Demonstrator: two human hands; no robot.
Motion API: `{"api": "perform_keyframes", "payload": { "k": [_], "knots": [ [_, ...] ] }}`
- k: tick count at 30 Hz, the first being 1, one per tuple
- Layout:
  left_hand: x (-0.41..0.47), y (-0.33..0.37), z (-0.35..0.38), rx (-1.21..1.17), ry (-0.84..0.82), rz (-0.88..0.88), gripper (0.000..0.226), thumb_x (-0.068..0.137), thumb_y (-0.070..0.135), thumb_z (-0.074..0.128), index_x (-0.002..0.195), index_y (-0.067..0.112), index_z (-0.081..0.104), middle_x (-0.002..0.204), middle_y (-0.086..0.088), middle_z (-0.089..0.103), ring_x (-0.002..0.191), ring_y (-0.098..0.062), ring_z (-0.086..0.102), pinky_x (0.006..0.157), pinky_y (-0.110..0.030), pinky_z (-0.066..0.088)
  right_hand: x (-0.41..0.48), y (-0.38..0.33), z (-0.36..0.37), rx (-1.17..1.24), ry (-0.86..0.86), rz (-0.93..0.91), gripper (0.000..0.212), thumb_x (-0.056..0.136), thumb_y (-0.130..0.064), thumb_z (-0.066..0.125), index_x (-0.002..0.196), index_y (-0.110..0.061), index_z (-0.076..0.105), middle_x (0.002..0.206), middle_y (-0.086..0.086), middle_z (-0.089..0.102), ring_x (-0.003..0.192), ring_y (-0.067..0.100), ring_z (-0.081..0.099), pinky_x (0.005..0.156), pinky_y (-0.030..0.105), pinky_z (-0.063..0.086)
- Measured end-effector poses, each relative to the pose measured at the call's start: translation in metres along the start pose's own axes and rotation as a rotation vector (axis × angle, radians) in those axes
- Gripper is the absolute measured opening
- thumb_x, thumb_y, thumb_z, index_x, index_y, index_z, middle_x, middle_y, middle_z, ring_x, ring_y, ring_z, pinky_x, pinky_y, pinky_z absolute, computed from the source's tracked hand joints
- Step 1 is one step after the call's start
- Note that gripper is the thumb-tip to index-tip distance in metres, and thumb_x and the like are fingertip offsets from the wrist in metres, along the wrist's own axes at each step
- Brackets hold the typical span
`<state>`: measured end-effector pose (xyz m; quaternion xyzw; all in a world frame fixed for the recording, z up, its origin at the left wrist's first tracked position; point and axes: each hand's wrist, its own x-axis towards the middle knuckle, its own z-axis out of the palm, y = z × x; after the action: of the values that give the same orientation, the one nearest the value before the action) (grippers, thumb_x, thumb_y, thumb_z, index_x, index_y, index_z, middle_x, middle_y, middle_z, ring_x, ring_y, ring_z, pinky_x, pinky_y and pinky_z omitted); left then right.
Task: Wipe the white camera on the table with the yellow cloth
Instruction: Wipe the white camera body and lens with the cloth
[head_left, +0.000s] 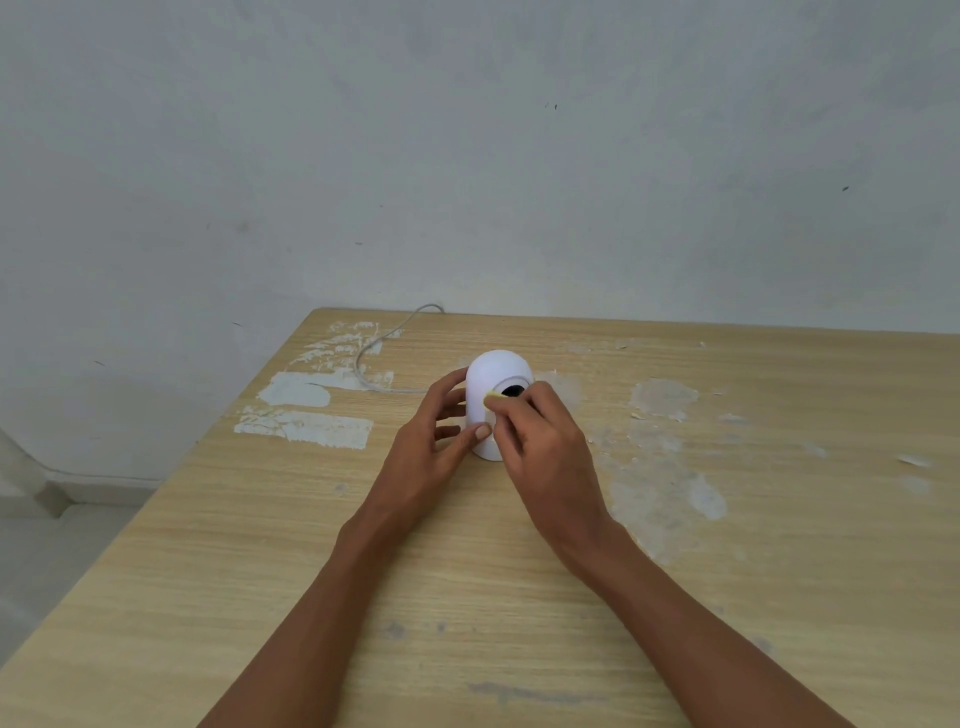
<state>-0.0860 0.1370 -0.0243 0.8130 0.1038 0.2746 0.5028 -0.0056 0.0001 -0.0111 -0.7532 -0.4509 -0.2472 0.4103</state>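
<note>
While the camera (496, 379) stands upright on the table (519, 597) near its far edge, L hand (434, 449) steadies its left side w/ fingers spread apart, thumb on the lower front. R hand (540, 447) has fingers pinched together on the cloth (492, 397), only a small yellow bit showing, pressed beside the dark lens (513, 389). Cable (371, 358) trails back-left to the wall (467, 156).
</note>
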Motion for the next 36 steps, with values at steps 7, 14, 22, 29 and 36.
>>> {"api": "perform_keyframes", "payload": {
  "k": [7, 14, 22, 29, 36],
  "knots": [
    [0.0, 0.0, 0.0, 0.016, 0.004, 0.001, 0.058, 0.1, 0.025, 0.067, 0.151, 0.038, 0.042, 0.134, 0.017, 0.064, 0.126, 0.002, 0.06, 0.097, -0.015, 0.052, -0.012, 0.004, 0.006, -0.017, -0.045, 0.049, 0.028, 0.096, -0.017, 0.05, 0.107, -0.004, 0.072, 0.097, 0.008, 0.062, 0.085, 0.021, 0.065, 0.071, 0.033, 0.059],
    [-0.001, 0.001, -0.001, 0.006, -0.004, -0.006, 0.058, 0.1, 0.026, 0.066, 0.152, 0.037, 0.041, 0.135, 0.016, 0.063, 0.126, 0.002, 0.061, 0.098, -0.015, 0.052, -0.004, -0.005, 0.004, -0.01, -0.015, 0.023, 0.033, 0.097, -0.02, 0.046, 0.111, -0.004, 0.072, 0.099, 0.009, 0.064, 0.089, 0.022, 0.066, 0.076, 0.028, 0.059],
    [0.0, 0.001, 0.0, 0.007, -0.004, -0.009, 0.059, 0.099, 0.026, 0.068, 0.151, 0.039, 0.042, 0.136, 0.016, 0.064, 0.126, 0.0, 0.061, 0.098, -0.021, 0.054, -0.011, 0.011, 0.003, 0.015, 0.001, 0.05, 0.017, 0.094, -0.002, 0.06, 0.107, -0.006, 0.07, 0.098, 0.005, 0.061, 0.084, 0.016, 0.064, 0.075, 0.016, 0.049],
    [0.0, 0.002, 0.0, 0.009, 0.0, -0.016, 0.059, 0.099, 0.026, 0.068, 0.151, 0.038, 0.042, 0.137, 0.016, 0.063, 0.127, 0.001, 0.061, 0.1, -0.024, 0.054, 0.001, 0.005, 0.001, 0.165, 0.142, 0.077, 0.016, 0.095, 0.001, 0.06, 0.108, -0.003, 0.069, 0.102, 0.007, 0.065, 0.093, 0.014, 0.064, 0.082, 0.018, 0.052],
    [0.0, 0.005, 0.0, 0.023, -0.004, -0.035, 0.059, 0.099, 0.024, 0.068, 0.15, 0.039, 0.042, 0.138, 0.014, 0.064, 0.127, -0.001, 0.061, 0.101, -0.026, 0.053, 0.001, 0.003, 0.003, 0.376, 0.25, 0.342, 0.014, 0.098, -0.005, 0.058, 0.107, -0.008, 0.069, 0.103, 0.001, 0.067, 0.097, 0.007, 0.065, 0.082, 0.015, 0.051]
  ]
}}
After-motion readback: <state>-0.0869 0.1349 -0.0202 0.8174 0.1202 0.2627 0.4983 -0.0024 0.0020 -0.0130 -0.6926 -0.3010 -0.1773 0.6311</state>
